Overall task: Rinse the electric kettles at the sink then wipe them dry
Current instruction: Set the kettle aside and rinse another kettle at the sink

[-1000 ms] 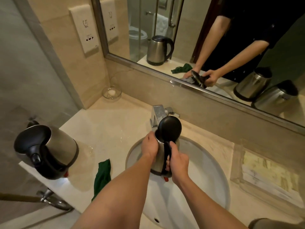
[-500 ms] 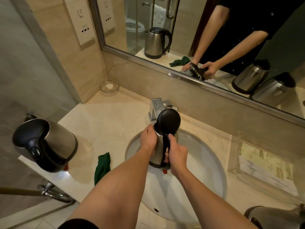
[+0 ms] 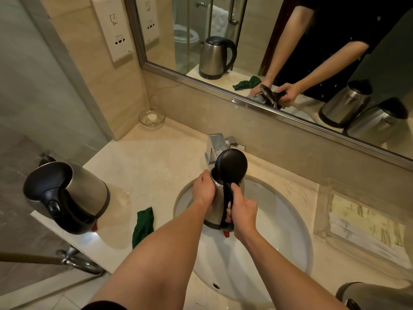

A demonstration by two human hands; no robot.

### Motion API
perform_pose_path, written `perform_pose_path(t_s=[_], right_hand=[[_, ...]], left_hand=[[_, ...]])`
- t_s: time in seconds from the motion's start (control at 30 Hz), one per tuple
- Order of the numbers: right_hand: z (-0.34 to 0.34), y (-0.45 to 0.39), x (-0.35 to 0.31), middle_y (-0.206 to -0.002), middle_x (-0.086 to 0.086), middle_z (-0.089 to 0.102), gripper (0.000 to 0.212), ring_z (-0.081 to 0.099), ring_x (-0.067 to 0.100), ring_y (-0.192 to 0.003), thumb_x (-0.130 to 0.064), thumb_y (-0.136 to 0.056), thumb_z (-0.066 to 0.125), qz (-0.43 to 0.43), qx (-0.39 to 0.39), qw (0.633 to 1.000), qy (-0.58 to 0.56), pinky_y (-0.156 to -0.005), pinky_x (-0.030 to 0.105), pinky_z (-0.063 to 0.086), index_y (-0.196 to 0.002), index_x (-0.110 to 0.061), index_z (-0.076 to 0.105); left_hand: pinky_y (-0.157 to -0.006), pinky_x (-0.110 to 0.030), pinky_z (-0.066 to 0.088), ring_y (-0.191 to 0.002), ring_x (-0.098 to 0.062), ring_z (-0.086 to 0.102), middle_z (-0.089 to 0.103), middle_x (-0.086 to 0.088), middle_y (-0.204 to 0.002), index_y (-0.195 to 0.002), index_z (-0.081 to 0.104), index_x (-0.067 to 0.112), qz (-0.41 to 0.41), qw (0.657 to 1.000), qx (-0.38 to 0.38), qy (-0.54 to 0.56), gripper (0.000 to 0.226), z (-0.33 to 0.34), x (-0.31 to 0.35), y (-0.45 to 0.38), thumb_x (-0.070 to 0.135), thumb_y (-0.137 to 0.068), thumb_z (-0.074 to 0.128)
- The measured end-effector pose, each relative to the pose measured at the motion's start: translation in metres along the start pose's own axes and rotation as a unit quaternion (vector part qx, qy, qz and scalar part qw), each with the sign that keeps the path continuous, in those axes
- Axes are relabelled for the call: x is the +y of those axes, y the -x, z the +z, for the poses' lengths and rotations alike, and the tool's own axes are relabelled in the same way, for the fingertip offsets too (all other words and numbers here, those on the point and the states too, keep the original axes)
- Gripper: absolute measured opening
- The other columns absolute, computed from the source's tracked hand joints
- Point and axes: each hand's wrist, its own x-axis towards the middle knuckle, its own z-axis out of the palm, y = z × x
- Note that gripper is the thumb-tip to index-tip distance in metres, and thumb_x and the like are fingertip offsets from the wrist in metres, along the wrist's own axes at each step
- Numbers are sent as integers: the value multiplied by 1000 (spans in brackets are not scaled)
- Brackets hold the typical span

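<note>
A person is holding a steel kettle (image 3: 218,202) over the white sink (image 3: 286,233), just below the chrome faucet (image 3: 214,147). The right hand (image 3: 242,212) is making the main grip, its fingers curling round the black handle (image 3: 228,203) at the kettle's near side. The left hand (image 3: 203,190) is wrapping the steel body, just left of that grip; its fingertips are hidden behind the kettle. The black lid (image 3: 232,165) is standing open, hinged up above the grip, and it is blocking any view into the kettle, so whether water is inside cannot be told. Whether the faucet is running is hard to make out. A small red part is peeking out under the base, below the right hand.

Well to the left of the grip, a second kettle (image 3: 67,195) is sitting on the desk (image 3: 138,166) near its edge, lid closed. Between it and the sink a green cloth (image 3: 143,227) is lying crumpled, its lower end hidden by the left forearm. At the bottom right corner a third kettle (image 3: 375,295) is being cut off by the frame. A glass dish (image 3: 152,118) is resting in the far corner, left of and beyond the grip. The mirror (image 3: 279,52) is reflecting the hands and more kettles; the person's upper body is cut off there.
</note>
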Motion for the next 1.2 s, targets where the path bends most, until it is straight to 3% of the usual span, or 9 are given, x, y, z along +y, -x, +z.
perform_pose_path(t_s=[0.33, 0.47, 0.57, 0.63, 0.73, 0.83, 1.03, 1.1, 1.2], right_hand=[[-18, -5, -8, -51, 4, 50, 51, 46, 15, -46, -44, -97, 62, -32, -22, 999, 8, -49, 30, 42, -61, -9, 60], [-25, -9, -7, -51, 4, 51, 51, 47, 17, -48, -45, -97, 63, -26, -34, 999, 21, -52, 32, 43, -61, -9, 61], [-26, -13, -2, -50, 3, 53, 51, 52, 20, -51, -46, -96, 64, -21, -32, 999, 33, -56, 33, 48, -60, -10, 61], [-27, -17, 0, -51, 4, 55, 50, 55, 21, -53, -46, -95, 64, -25, -41, 998, 44, -58, 34, 50, -60, -9, 63], [-27, -21, 3, -53, 6, 56, 50, 56, 23, -53, -45, -95, 65, -33, -52, 996, 59, -56, 34, 50, -63, -7, 65], [-28, -25, 6, -52, 5, 55, 50, 55, 21, -50, -44, -95, 65, -38, -55, 996, 64, -54, 34, 49, -61, -7, 64], [-31, -33, 10, -47, 4, 52, 52, 49, 18, -43, -42, -95, 67, -27, -56, 997, 48, -52, 33, 44, -54, -11, 59], [-32, -34, 12, -46, 2, 51, 53, 48, 17, -43, -43, -94, 67, -31, -52, 997, 51, -52, 32, 43, -52, -13, 57], [-33, -35, 14, -46, 1, 50, 52, 48, 17, -43, -43, -94, 67, -23, -46, 997, 55, -53, 32, 42, -52, -14, 57]], left_hand=[[-87, -41, 46, -88, -24, 57, 65, -8, -89, -91, 65, 13, 44, 996, 0, -84, 44, -11, 26, -17, 37, -112, 34], [-80, -34, 39, -89, -24, 51, 62, -9, -93, -91, 62, 7, 146, 982, 52, -103, 31, -9, 83, -37, 24, -109, 43], [-78, -39, 47, -80, -29, 55, 61, -13, -84, -85, 65, 5, 226, 959, 15, -167, 31, 1, 114, -47, 21, -105, 49], [-91, -39, 53, -99, -28, 67, 69, -10, -102, -107, 75, 7, 284, 931, -17, -228, 27, 11, 130, -50, 23, -106, 53], [-106, -28, 42, -129, -22, 59, 66, -7, -139, -140, 65, 9, 293, 888, -126, -332, 36, 29, 144, -56, 25, -109, 54], [-122, -40, 36, -144, -24, 49, 53, -5, -158, -154, 53, 20, 249, 829, -236, -442, 45, 46, 144, -70, 32, -110, 52], [-123, -60, 29, -151, -35, 39, 46, -3, -163, -158, 44, 41, 231, 626, -248, -703, 60, 69, 136, -99, 62, -102, 36], [-118, -60, 37, -144, -36, 45, 51, -6, -157, -154, 47, 39, 225, 596, -254, -728, 58, 72, 139, -102, 60, -101, 36], [-112, -57, 44, -134, -35, 53, 57, -7, -149, -145, 55, 36, 232, 605, -258, -717, 55, 72, 141, -99, 58, -97, 38]])
